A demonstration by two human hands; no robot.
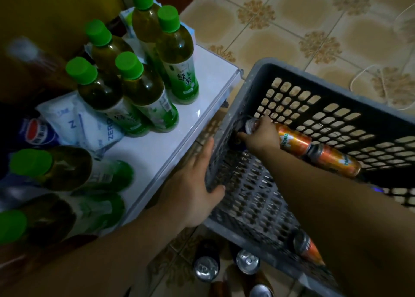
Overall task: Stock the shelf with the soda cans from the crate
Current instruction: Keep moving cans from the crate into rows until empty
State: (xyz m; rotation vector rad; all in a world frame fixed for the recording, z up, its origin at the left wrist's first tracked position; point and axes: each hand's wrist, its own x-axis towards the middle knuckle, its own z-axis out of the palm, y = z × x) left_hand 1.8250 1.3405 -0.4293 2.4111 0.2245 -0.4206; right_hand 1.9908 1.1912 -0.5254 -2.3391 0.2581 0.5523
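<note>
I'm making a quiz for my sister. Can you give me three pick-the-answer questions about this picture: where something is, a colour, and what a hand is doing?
1. Where do the bottles stand?
A) on the white shelf
B) on the floor
C) on a chair

2. What colour are the bottle caps?
A) red
B) blue
C) green

3. What is the left hand doing?
A) waving
B) gripping the crate by its wall
C) holding a bottle

Answers: 1 A, they stand on the shelf. 2 C, every cap is green. 3 B, its fingers curl round the grey wall.
</note>
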